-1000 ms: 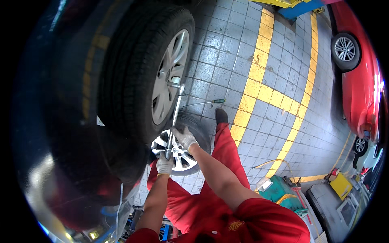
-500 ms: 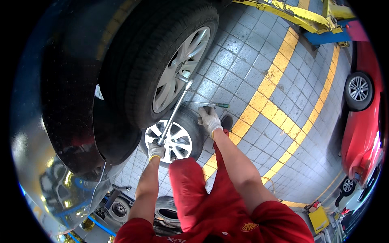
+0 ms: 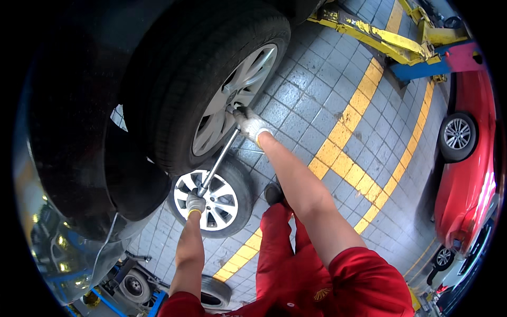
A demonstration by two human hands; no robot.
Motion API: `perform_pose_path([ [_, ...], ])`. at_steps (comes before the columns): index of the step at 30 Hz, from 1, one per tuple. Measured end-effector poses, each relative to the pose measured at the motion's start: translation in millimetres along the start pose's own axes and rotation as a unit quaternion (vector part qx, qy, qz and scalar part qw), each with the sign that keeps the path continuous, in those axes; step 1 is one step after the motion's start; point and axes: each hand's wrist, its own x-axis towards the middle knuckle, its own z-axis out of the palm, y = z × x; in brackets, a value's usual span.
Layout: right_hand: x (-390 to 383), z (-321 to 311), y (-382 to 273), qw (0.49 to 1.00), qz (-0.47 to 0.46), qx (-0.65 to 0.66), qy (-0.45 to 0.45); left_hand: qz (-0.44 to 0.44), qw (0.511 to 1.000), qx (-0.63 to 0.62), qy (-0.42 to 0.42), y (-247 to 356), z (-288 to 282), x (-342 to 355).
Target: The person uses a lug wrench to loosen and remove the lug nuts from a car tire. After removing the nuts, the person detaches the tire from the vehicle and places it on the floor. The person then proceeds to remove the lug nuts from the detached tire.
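Observation:
A mounted car wheel [image 3: 169, 79] with a silver spoked rim hangs under the dark car body at upper left. A long chrome socket wrench [image 3: 218, 161] slants from its hub area down toward me. My left hand [image 3: 196, 203], in a whitish work glove, is closed round the wrench's near end. My right hand [image 3: 250, 124], in a similar glove with dark fingertips, grips the wrench's head against the rim. Its fingers hide the socket and the wheel bolt there. Below the handle, a loose wheel [image 3: 228, 207] with a white rim lies flat on the floor.
Grey floor tiles [image 3: 296, 116] with yellow painted lines [image 3: 348, 113] stretch to the right. A yellow lift arm [image 3: 369, 38] crosses at the top. A red car [image 3: 465, 185] stands at far right. Another tyre [image 3: 214, 293] and a wheel [image 3: 135, 286] are at lower left.
My right hand has moved left and up from open air beside the wrench onto its head at the wheel. My left hand stays on the handle. The view has shifted slightly.

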Motion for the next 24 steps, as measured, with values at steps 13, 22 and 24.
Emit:
perform_pose_path([
  [13,4.8,0.9,38.6,0.984,-0.162,0.011,0.075,0.093,0.982,-0.134,0.098,8.4,80.7,65.4],
  [22,64.3,-1.2,69.7,0.975,-0.210,-0.056,0.044,0.125,0.953,-0.179,0.211,25.5,95.9,85.2],
  [24,24.6,14.7,48.2,0.973,-0.227,0.038,-0.005,0.089,0.966,-0.105,0.221,-5.1,87.8,41.4],
])
